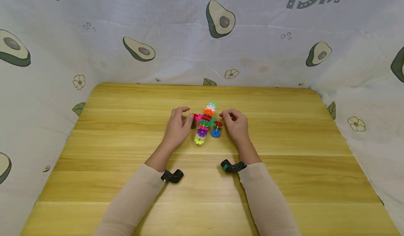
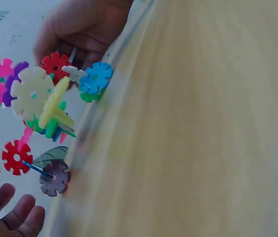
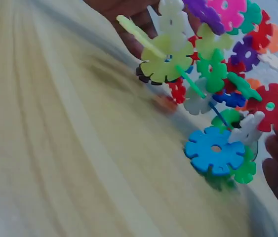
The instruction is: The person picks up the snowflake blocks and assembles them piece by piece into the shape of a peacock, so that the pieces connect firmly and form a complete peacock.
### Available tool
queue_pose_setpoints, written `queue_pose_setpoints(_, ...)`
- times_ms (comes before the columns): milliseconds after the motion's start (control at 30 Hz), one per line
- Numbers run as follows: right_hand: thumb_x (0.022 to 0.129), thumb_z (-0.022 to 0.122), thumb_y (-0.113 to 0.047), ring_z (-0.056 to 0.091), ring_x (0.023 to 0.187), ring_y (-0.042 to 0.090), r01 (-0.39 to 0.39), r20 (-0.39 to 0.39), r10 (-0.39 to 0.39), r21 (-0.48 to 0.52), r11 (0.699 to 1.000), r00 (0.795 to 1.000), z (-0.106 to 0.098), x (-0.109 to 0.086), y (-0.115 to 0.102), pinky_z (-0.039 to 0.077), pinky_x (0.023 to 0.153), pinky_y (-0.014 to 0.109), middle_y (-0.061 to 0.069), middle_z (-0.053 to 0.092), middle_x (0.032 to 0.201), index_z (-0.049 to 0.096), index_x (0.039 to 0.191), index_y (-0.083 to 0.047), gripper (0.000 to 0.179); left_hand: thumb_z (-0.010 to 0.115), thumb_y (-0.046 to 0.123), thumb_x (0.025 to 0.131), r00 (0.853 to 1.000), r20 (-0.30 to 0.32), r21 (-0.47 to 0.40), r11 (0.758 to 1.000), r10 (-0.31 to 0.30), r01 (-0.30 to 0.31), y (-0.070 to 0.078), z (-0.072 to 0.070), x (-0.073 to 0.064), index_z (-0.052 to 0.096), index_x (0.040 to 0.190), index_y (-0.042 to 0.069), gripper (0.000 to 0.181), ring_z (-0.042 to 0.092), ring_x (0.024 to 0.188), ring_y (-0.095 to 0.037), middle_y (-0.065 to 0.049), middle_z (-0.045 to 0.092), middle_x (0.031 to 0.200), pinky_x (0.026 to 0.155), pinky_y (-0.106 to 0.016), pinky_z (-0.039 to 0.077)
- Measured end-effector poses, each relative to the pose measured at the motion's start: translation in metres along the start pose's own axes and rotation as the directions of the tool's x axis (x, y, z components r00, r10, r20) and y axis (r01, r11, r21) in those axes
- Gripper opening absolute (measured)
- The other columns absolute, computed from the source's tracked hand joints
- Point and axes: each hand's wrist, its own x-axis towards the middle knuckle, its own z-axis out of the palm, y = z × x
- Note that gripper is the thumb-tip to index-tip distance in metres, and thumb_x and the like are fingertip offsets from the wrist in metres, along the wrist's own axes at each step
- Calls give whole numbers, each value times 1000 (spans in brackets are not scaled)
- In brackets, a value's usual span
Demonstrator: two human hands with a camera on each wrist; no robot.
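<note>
A model made of interlocking notched plastic discs (image 1: 202, 132) in many colors stands on the wooden table, between the two hands. Its long row runs front to back, and shorter arms reach out to each side. On its left side my left hand (image 1: 176, 129) is close to the red and pink discs; the left wrist view shows its fingers (image 2: 24, 210) spread and apart from the dark disc (image 2: 55, 177). My right hand (image 1: 238, 125) lies at the right side with loosely bent fingers, beside a red disc (image 3: 271, 107). Whether it touches that disc is hard to tell. A blue disc (image 3: 215, 150) sits low near the tabletop.
The wooden table (image 1: 300, 134) extends around the model. Behind it and at both sides hangs a pale cloth (image 1: 176, 15) printed with avocados and flowers. Black wrist cameras (image 1: 173, 176) are strapped over beige sleeves.
</note>
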Motion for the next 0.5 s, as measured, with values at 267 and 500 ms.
queue_pose_setpoints(267, 101, 61, -12, 43, 147, 36, -117, 303, 100, 39, 992, 948, -6, 22, 2, 38, 122, 51, 18, 47, 155, 48, 149, -8, 51, 76, 59, 85, 977, 212, 94, 996, -11, -10, 15, -1, -7, 20, 160, 14, 104, 51, 131, -33, -15, 34, 151, 109, -55, 49)
queue_pose_setpoints(500, 98, 65, -9, 47, 141, 42, -91, 341, 95, -27, 995, 935, -9, 30, 3, 39, 120, 55, 21, 48, 152, 46, 151, -11, 57, 89, 37, 79, 966, 258, 36, 998, 32, -43, 9, -1, -8, 10, 163, 18, 117, 38, 148, -38, -13, 27, 163, 119, -58, 39)
